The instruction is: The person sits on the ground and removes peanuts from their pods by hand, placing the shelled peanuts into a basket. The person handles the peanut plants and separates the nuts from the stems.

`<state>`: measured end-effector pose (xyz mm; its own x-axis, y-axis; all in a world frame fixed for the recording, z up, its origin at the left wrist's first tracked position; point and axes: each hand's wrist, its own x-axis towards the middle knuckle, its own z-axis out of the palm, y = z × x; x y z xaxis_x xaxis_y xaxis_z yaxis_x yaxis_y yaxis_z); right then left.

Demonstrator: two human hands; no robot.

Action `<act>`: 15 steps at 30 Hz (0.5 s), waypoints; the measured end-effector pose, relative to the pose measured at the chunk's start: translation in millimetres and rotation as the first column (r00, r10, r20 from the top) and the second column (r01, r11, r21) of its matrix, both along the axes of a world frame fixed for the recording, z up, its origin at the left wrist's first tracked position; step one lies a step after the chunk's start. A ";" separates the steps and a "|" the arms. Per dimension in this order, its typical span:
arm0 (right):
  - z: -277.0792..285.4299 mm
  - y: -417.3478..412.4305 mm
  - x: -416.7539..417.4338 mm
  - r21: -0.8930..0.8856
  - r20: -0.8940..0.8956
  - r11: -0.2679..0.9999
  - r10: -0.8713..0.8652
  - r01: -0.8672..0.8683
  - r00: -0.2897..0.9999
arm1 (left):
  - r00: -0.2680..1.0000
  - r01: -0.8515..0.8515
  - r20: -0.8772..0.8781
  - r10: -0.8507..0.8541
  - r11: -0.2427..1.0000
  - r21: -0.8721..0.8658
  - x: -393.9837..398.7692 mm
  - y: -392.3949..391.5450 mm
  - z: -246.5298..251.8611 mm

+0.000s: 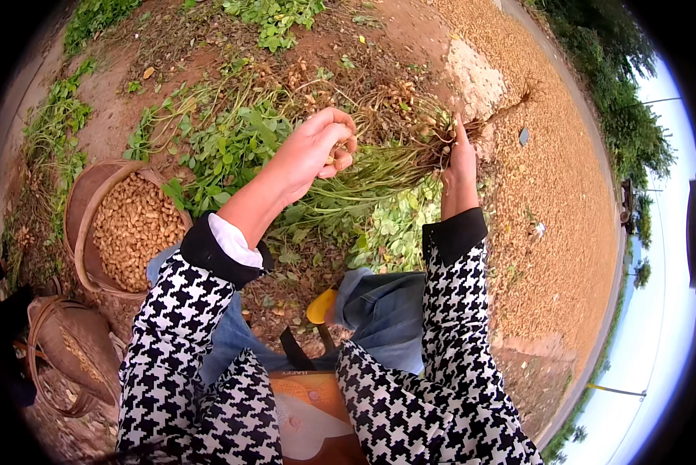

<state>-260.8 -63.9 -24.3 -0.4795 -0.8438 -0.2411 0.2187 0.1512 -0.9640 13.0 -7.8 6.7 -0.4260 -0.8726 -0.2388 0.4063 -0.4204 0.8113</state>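
Observation:
My right hand (461,165) grips a bunch of pulled peanut plants near its roots. Their green stems (377,171) stretch leftward below my left hand, and the brown roots (441,139) with some pods stick out around my right fingers. My left hand (319,142) is curled above the stems, apart from the roots, with a peanut pod (330,158) showing between its fingers. How many pods it holds is hidden by the fingers. To the left, a round woven basket (82,232) stands tilted beside my knee, holding many unshelled peanuts (136,232).
Beyond my hands, more uprooted peanut plants (237,136) lie on reddish soil. A wide layer of peanuts (551,192) covers the ground at right, with a small dark flat object (523,136) on it. Another basket (63,343) with a handle lies at lower left, a few peanuts inside.

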 end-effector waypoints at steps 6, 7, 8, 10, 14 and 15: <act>10.6 8.3 61.5 0.025 -0.077 0.997 0.076 -0.074 0.994 | 1.000 0.001 0.015 0.000 0.996 -0.089 -25.8 6.7 -8.3; 11.1 12.2 70.5 0.006 -0.063 0.995 0.101 -0.100 0.993 | 0.955 -0.034 0.271 0.122 0.950 -0.309 -29.5 5.6 -8.8; 11.2 15.2 78.1 -0.016 -0.088 0.993 0.118 -0.120 0.989 | 0.909 -0.028 0.365 0.200 0.905 -0.425 -32.7 5.5 -9.6; 11.6 19.8 87.4 0.001 -0.157 0.985 0.169 -0.171 0.973 | 0.849 0.013 0.467 0.247 0.874 -0.485 -37.3 5.4 -12.9; 12.8 22.9 91.0 -0.021 -0.134 0.980 0.192 -0.197 0.972 | 0.647 -0.052 0.525 0.553 0.719 -0.693 -36.9 3.8 -21.1; 13.8 22.6 90.0 -0.045 -0.109 0.982 0.178 -0.184 0.978 | 0.626 -0.046 0.554 0.549 0.734 -0.677 -35.3 2.8 -22.4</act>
